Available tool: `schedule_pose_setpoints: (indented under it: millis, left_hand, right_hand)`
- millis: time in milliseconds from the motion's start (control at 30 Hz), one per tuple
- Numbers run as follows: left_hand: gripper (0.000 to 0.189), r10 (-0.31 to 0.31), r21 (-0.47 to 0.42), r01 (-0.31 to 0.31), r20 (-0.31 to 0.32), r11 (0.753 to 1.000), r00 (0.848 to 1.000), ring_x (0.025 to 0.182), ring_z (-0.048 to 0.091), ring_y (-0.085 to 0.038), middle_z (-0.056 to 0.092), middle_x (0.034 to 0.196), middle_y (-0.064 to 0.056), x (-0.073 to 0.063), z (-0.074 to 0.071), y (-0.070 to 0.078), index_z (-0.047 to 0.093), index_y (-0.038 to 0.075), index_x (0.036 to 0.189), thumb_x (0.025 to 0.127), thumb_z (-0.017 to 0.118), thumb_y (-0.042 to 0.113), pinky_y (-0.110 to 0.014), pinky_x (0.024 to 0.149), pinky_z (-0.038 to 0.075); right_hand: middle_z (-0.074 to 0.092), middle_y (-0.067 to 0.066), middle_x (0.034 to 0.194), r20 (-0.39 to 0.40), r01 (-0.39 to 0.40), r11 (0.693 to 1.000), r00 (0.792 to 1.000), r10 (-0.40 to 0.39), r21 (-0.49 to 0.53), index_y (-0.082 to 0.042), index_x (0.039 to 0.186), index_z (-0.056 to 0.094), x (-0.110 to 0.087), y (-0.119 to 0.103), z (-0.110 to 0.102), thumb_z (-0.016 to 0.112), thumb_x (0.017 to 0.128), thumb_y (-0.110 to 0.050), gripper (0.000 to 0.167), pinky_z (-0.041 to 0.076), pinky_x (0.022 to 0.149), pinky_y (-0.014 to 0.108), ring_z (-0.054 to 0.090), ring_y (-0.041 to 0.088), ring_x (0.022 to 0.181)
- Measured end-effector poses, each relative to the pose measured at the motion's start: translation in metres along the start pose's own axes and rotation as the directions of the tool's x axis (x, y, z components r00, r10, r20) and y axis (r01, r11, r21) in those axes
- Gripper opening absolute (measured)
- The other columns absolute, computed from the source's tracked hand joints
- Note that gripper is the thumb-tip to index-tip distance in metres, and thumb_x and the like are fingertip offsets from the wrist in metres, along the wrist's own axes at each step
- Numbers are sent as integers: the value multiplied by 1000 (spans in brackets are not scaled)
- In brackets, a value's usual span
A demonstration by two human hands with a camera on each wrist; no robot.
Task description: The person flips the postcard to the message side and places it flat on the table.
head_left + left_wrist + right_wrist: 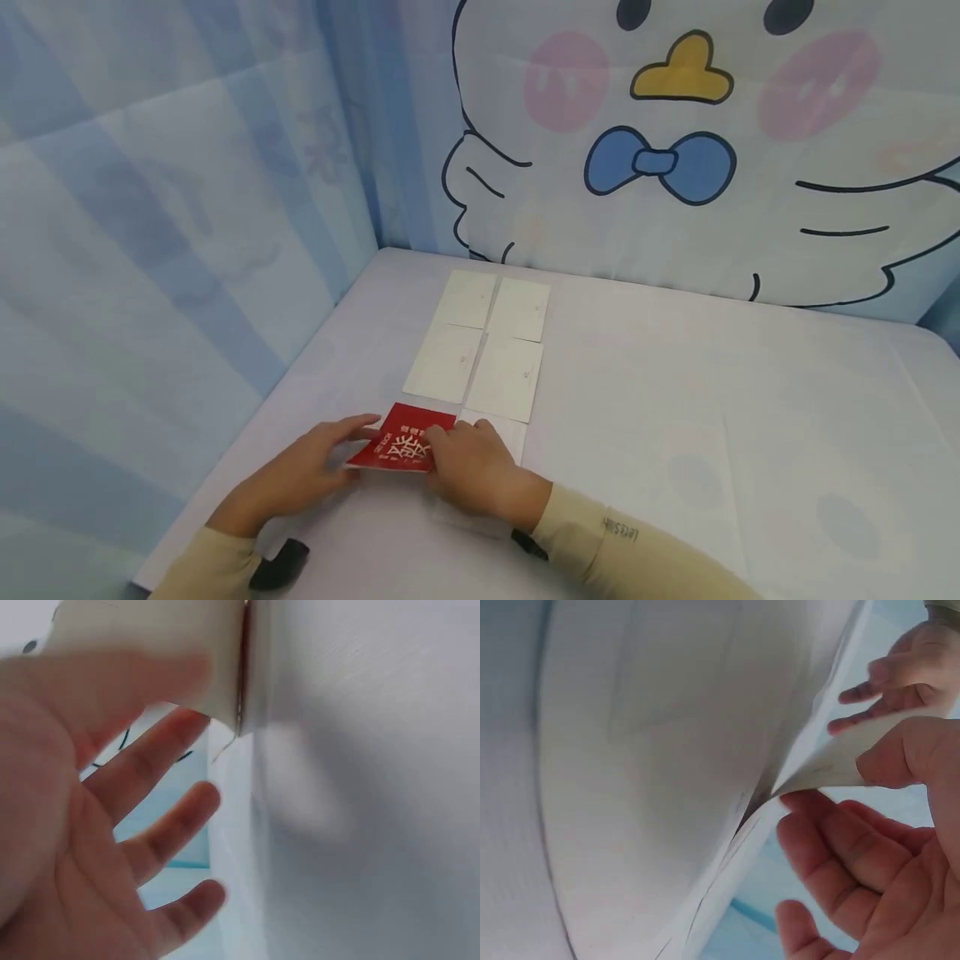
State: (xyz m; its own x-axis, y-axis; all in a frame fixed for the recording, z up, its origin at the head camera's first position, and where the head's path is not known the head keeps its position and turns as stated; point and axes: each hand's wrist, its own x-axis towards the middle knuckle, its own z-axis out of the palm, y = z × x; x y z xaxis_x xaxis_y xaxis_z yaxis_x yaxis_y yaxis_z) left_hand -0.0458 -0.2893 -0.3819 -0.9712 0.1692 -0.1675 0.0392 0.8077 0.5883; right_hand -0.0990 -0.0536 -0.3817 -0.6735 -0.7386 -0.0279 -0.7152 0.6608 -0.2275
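A red card [401,437] with pale Chinese characters is tilted up off the table at the near end of two columns of white cards. My right hand [476,467] pinches its right side between thumb and fingers; the right wrist view shows the card's whitish back [832,759] bending there. At the card's left edge is my left hand [303,467], with thumb and fingers spread apart. In the left wrist view, the left thumb overlaps the pale card [225,645] and the index fingertip is by its edge. Whether they press on it is hard to tell.
Several white cards [442,362] lie in two columns toward the back of the white table [637,417]. Another white card [502,429] is partly covered by the right hand. A patterned curtain [187,208] borders the left, and a cartoon-printed cloth [570,217] hangs behind.
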Motion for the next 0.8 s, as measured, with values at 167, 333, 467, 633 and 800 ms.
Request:
schedule_pose_setpoints:
  millis: [167,333,467,633,800]
  left_hand:
    - [65,108,89,-97,-136,991,985,114,61,-37,71,105,-1,7,-8,2,46,9,146,88,74,-1,-61,93,48]
    - [56,209,57,-202,-311,978,927,94,69,-29,68,96,-7,13,-12,5,42,0,139,90,71,-2,-48,80,55]
    - [57,181,-9,-197,-359,980,916,85,68,-20,68,94,-7,21,-12,7,36,0,140,93,68,-1,-34,69,55]
    - [52,104,-46,-122,-293,991,951,85,66,-18,65,98,-5,34,-9,4,41,4,138,93,67,0,-34,68,54]
    - [44,72,-3,-74,-193,997,979,92,64,-24,61,99,-7,50,-5,1,51,2,131,91,69,1,-42,78,55]
  right_hand:
    - [67,0,83,-138,47,980,990,-20,195,-7,110,61,2,9,-4,68,90,-14,22,46,62,24,54,10,65]
    - [69,5,84,-411,155,908,911,20,389,1,113,50,3,12,-1,66,91,-3,27,50,60,24,62,14,65]
    - [69,8,87,-491,172,865,866,95,470,1,117,43,6,12,2,67,90,-1,36,54,62,24,70,18,73]
    - [63,8,91,-394,97,879,912,109,467,2,122,51,10,16,3,67,91,0,35,55,67,27,69,19,81]
    - [66,7,99,-241,-38,947,963,119,319,-4,124,60,14,19,2,70,91,-9,35,52,66,32,66,19,84]
